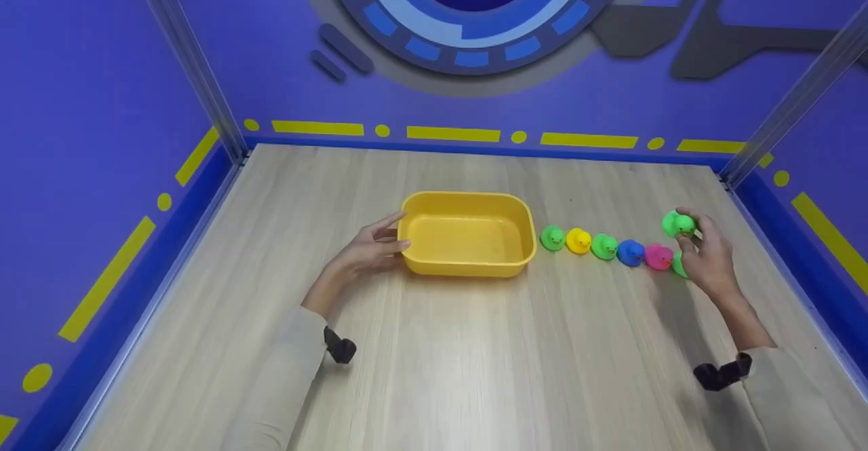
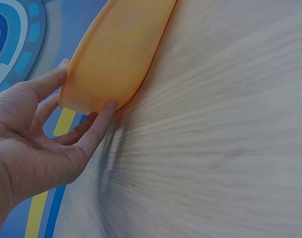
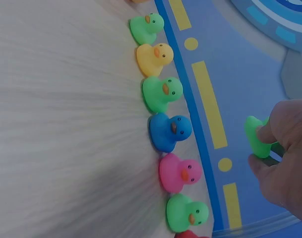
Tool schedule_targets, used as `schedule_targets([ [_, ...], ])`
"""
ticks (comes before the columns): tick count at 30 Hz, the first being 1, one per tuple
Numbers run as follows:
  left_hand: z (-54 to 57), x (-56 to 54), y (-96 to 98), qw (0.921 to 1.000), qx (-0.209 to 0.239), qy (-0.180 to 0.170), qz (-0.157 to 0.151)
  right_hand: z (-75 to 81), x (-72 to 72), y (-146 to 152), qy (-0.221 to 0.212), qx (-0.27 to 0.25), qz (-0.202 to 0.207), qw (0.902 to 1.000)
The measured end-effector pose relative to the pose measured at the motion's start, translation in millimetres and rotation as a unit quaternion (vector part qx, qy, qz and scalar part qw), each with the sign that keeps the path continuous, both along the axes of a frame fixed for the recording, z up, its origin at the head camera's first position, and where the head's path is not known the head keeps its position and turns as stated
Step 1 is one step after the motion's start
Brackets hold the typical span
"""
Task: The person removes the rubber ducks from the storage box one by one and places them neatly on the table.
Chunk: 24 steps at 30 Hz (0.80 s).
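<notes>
At the left end of a yellow plastic tub [image 1: 468, 268], my left hand [image 1: 366, 254] holds the rim and end wall. One fingertip laps over the rim, and in the left wrist view another finger [image 2: 98, 128] lies against the outside wall low down. My right hand [image 1: 708, 258] pinches a green rubber duck [image 1: 678, 224] between thumb and fingers, raised above the table. Below it runs a row of ducks: green [image 1: 553, 238], yellow [image 1: 578, 241], green [image 1: 604, 247], blue [image 1: 631, 253], pink [image 1: 658, 257], green [image 3: 180, 213], then a red thing [image 3: 186, 234] mostly cut off.
The tub stands on a pale wood table [image 1: 468, 356], its inside bare, with the duck row starting just right of it. Blue panels [image 1: 475, 108] with yellow marks close in the back and both sides. Metal posts [image 1: 766, 125] rise at the rear corners.
</notes>
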<state>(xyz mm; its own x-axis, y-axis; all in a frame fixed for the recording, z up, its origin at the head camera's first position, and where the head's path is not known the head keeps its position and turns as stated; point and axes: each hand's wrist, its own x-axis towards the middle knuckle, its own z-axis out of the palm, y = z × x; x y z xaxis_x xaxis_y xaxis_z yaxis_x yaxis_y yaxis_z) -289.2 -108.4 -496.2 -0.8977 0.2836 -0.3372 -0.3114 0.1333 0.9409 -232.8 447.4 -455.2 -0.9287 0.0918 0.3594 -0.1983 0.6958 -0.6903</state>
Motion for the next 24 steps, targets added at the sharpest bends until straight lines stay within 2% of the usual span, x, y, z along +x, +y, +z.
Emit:
schedule_targets([
  [6,-0.4,-0.8,0.1,1.0000,-0.009,-0.002,0.004,-2.4,7.0,14,-0.010,0.005,-0.027,0.9996],
  [13,-0.6,-1.9,0.0,0.9999,-0.007,-0.007,0.006,-5.9,9.7,29,0.002,0.006,-0.071,0.9975],
  [24,1.0,-1.1,-0.7,1.0000,0.003,0.000,-0.007,-13.4,22.9,61,-0.065,-0.014,-0.117,0.9909],
])
